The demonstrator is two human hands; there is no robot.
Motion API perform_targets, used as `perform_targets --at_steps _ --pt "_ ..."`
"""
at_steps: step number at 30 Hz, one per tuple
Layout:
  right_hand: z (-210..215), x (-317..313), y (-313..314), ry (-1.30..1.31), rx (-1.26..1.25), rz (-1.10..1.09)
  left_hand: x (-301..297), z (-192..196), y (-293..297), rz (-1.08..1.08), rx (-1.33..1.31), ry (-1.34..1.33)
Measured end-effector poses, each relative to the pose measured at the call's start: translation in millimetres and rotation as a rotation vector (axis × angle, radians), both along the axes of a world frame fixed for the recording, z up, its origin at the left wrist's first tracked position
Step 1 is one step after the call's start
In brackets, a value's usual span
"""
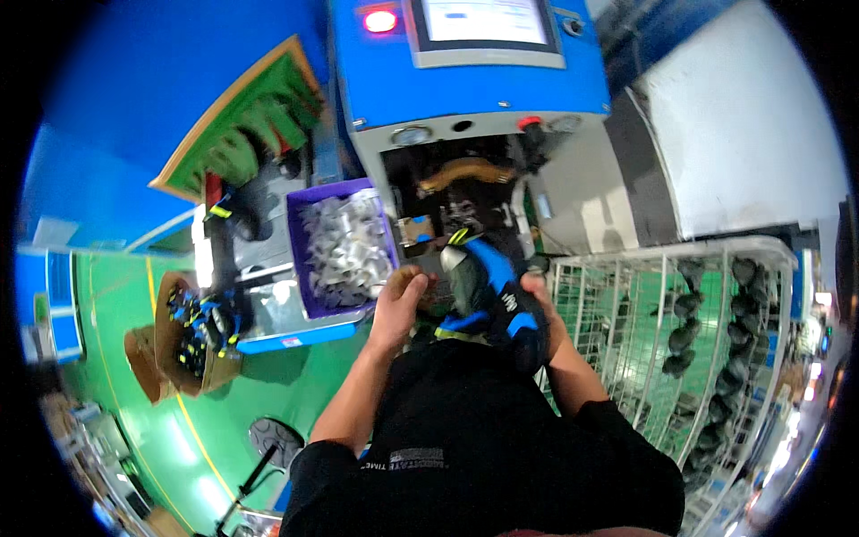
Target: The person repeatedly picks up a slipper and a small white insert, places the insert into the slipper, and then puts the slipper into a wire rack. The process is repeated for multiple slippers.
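A blue and black shoe upper point(501, 286) with yellow-green trim is in front of me, below the blue machine's opening. A smooth grey piece point(461, 279) shows along its left side. My right hand point(540, 300) is closed on the upper's right side, its fingers partly hidden behind it. Just left of the upper is my left hand point(403, 294), thumb raised and fingers curled; whatever they hold is hidden and blurred. Inside the opening sits a curved tan pad point(467, 174) among dark machine parts.
A purple bin point(300, 259) of white pieces stands left of the machine point(474, 94). Cardboard boxes point(170, 349) with more blue and black uppers sit on the green floor. At right is a white wire rack point(667, 255) with dark rounded pieces. A green rack point(259, 125) stands far left.
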State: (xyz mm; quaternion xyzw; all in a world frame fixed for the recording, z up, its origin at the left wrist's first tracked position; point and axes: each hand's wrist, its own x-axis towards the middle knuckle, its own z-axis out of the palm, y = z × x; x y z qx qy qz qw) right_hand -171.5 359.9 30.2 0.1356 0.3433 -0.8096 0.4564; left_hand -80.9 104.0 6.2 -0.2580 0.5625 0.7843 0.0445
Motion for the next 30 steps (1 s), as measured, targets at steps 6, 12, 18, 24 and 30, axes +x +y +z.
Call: perform_targets --at_steps 6,12,18,24,30 --pt "-2.5 -7.9 10.4 0.255 0.227 0.093 -14.2 -25.9 33.6 -0.150 -0.211 -0.084" --pt "-10.5 -54.7 -11.0 0.571 0.591 -0.105 -38.0 -16.4 36.8 -0.044 -0.525 0.123" --pt "14.9 -103.7 -57.4 0.881 0.940 -0.031 -57.0 -52.8 49.2 -0.095 -0.175 0.102" --pt "-7.9 -113.1 -107.1 1.201 1.610 0.766 -64.4 -144.8 66.0 -0.017 0.538 -0.095" --pt "-10.3 -129.2 -125.4 1.172 1.705 0.789 -50.9 -127.1 20.0 -0.063 0.191 -0.064"
